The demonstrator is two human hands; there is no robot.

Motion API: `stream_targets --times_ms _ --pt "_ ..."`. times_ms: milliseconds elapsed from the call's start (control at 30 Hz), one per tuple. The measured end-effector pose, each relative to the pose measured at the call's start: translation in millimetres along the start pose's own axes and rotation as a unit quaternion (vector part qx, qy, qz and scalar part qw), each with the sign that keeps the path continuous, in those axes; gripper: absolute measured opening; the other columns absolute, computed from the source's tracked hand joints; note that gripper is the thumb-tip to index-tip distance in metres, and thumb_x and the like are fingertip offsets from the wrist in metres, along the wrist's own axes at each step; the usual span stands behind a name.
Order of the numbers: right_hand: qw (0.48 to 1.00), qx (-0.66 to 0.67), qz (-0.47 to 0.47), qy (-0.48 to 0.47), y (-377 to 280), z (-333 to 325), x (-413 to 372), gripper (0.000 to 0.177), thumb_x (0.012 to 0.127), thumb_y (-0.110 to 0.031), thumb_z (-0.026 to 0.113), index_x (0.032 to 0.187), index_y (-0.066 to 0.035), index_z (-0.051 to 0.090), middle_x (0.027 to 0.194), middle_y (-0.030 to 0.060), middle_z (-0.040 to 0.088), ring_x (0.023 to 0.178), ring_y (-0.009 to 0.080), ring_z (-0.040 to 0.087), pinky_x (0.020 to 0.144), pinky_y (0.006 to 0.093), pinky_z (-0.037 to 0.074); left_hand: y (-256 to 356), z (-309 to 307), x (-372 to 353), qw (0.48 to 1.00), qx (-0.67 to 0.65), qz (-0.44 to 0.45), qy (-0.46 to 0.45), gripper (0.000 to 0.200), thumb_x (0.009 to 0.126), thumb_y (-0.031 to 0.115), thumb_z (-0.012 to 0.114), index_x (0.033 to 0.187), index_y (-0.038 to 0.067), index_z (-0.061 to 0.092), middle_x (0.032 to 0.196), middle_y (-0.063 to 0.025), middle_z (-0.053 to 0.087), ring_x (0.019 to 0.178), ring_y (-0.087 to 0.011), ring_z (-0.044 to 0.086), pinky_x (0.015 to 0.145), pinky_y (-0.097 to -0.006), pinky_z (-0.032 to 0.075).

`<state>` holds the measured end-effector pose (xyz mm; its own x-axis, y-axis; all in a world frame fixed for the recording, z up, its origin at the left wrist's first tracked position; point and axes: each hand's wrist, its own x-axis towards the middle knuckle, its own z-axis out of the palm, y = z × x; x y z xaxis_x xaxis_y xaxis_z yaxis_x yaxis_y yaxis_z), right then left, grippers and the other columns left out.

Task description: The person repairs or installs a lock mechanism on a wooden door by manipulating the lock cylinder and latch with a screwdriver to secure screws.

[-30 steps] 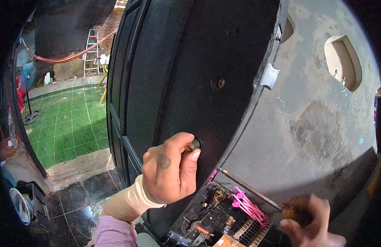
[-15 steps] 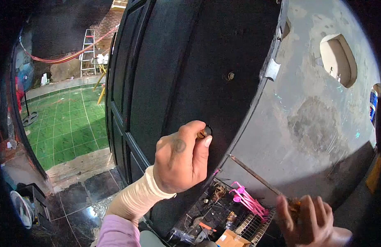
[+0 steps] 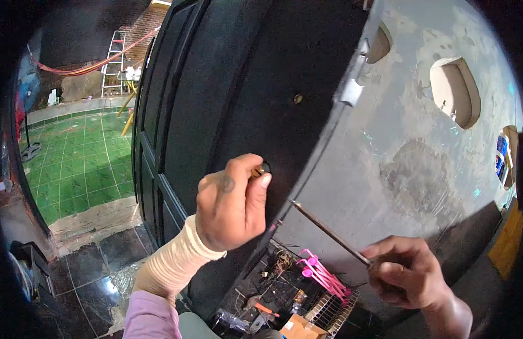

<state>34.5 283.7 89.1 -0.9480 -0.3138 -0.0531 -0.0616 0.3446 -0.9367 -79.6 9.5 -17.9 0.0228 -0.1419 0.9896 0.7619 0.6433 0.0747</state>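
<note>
My left hand [image 3: 232, 202] is closed in a pinch at the black door [image 3: 216, 107], with a small brass-coloured fitting [image 3: 261, 170] between thumb and forefinger. A dark ring shows at the fitting's outer end. My right hand [image 3: 407, 272], low on the right, is wrapped round the handle of a screwdriver [image 3: 331, 233], which the fingers mostly hide. The long metal shaft slants up and left, its tip close to the door's edge. Higher on the door is a brass-coloured spot around a small hole [image 3: 297, 99].
Below lie a pink plastic item [image 3: 326, 275], a wire rack [image 3: 341, 311], a cardboard box [image 3: 302, 327] and a tool with an orange handle [image 3: 266, 308]. A grey wall [image 3: 352, 169] with cut-out niches rises at right. At left is a green tiled floor [image 3: 80, 164] with a ladder [image 3: 113, 65].
My right hand's fingers, looser and more spread before, now close round the screwdriver handle. Its tip has shifted left and up in view. My left hand keeps its pinch; the whole view has shifted.
</note>
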Motion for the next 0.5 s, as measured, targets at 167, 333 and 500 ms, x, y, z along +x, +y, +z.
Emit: stream_targets --times_ms 167,333,500 --pt "0.984 -0.122 -0.106 -0.072 -4 -9 -3 0.037 0.092 -0.008 0.064 0.127 0.005 0.059 0.083 0.0094 0.064 0.061 0.0078 0.055 0.051 0.0242 0.044 8 -2 0 0.999 0.044 -0.01 0.019 0.014 0.092 0.003 0.061 0.104 -0.004 0.059 0.073 -0.015 0.067 0.063 -0.0245 0.069 0.057 -0.0299 0.051" --pt "0.637 -0.659 -0.4 -0.007 5 -9 -15 0.047 0.079 0.002 0.065 0.125 0.006 0.061 0.084 0.0089 0.059 0.065 0.0144 0.055 0.056 0.0295 0.05 10 -5 0 0.999 0.039 -0.024 0.018 0.012 0.092 0.003 0.061 0.103 -0.003 0.059 0.073 -0.0147 0.067 0.063 -0.0221 0.07 0.057 -0.0288 0.05" --pt "0.535 -0.719 -0.439 0.066 17 9 -18 0.041 0.078 0.004 0.063 0.119 0.005 0.062 0.074 0.0104 0.057 0.055 0.0173 0.054 0.047 0.0292 0.046 9 -6 1 0.999 0.017 -0.036 0.001 0.012 0.092 0.002 0.061 0.102 -0.004 0.058 0.072 -0.0144 0.066 0.062 -0.021 0.069 0.057 -0.0284 0.05"
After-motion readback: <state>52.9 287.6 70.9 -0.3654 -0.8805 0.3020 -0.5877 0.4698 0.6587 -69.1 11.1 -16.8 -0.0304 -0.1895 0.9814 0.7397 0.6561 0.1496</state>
